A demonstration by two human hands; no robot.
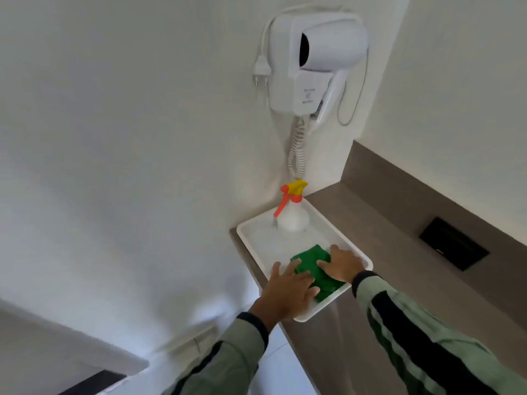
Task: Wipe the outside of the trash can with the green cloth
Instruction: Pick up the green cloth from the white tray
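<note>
On the near end of the white tray (353,246) lies the green cloth (313,262), bunched and rumpled, with both hands laid on it. Fingers of the left hand (288,289) are spread flat across the cloth's near-left part, and those of the right hand (343,265) are spread over its right edge — neither has gathered or pinched the fabric yet. The step in hand looks like picking the cloth up. It would go best by curling the fingers to gather the folds into one wad, then lifting straight up, so that no loose corner drags.

At the tray's far end stands the spray bottle (292,215), well apart from the cloth, so a lift should not touch it. One corner of the tray juts past the counter (385,223) edge on the near side — pressing down there could tip it, so the pull should go upward, not toward the body. Above, the wall-mounted hair dryer (316,61) hangs with its coiled cord near the bottle. Open room lies to the left of the counter. The trash can is not in view.
</note>
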